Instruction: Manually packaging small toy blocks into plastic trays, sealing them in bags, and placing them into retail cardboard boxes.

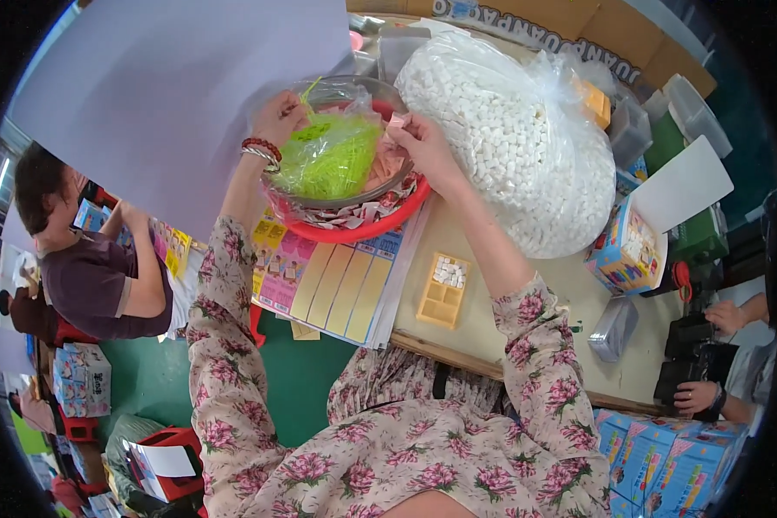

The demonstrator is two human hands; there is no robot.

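Note:
My left hand [280, 121], with red and white bracelets at the wrist, is closed in a pinch around a thin bright green strand [310, 91]. Just below it lies a clear plastic bag [330, 155] full of such green strands, in a round metal bowl [319, 204]. Pink pieces show beside the bag in that bowl. Between the fingertips of my right hand [425, 154] is a small pink piece [396, 122], held over the bowl's right side. The bowl sits in a red plastic basin [363, 230] with printed wrappers around it.
A big clear bag of small white blocks [501, 129] stands to the right. Nearer lies a yellow compartment tray [443, 292] holding several white blocks. Printed sheets [337, 285] are under the basin. An open box [632, 250] stands farther right. Other people are at the left and right.

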